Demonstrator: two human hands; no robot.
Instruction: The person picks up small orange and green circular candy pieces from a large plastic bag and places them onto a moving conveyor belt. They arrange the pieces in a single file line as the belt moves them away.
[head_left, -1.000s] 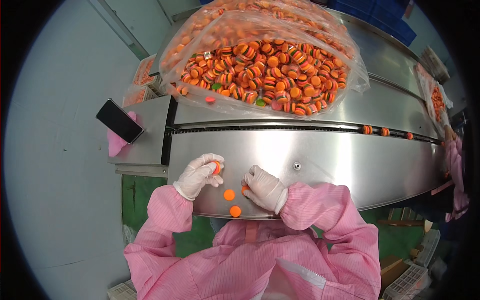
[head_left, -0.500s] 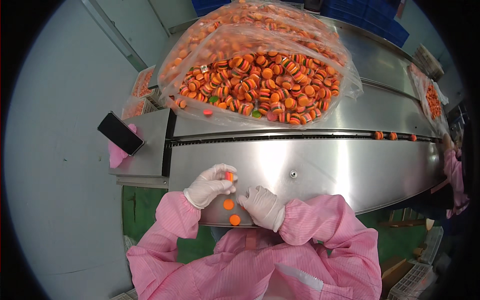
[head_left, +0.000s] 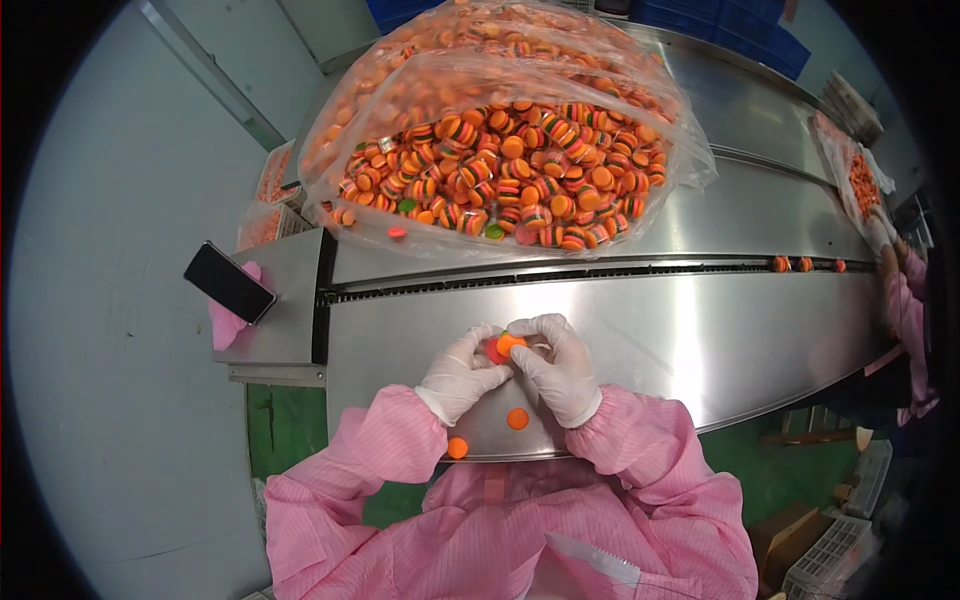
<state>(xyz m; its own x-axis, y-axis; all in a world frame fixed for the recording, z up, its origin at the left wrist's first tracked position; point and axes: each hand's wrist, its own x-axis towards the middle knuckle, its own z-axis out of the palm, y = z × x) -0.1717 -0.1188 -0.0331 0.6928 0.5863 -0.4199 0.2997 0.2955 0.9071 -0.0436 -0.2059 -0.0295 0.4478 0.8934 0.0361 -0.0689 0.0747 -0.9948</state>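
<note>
My two white-gloved hands meet above the steel table (head_left: 400,330). Between the fingertips of my left hand (head_left: 458,372) is a pinkish-red piece (head_left: 493,351) of a layered, burger-shaped gummy candy. My right hand (head_left: 563,370) pinches an orange disc (head_left: 511,345) against it, and a bit of green shows at its top. The fingers hide how the layers fit together. Two loose orange discs lie on the table below my hands: one disc (head_left: 517,419) under my right wrist, another disc (head_left: 457,447) at the near edge.
Beyond a slotted conveyor track (head_left: 450,283) sits a big clear bag (head_left: 680,165) of layered candies. Several candies (head_left: 806,264) stand on the track at right, near a co-worker's pink sleeve (head_left: 905,300). A phone (head_left: 230,283) leans on pink cloth at left.
My hands have come together, my left hand moving right and my right hand moving up. The orange disc is now pressed to the held piece. The loose discs lie farther apart.
</note>
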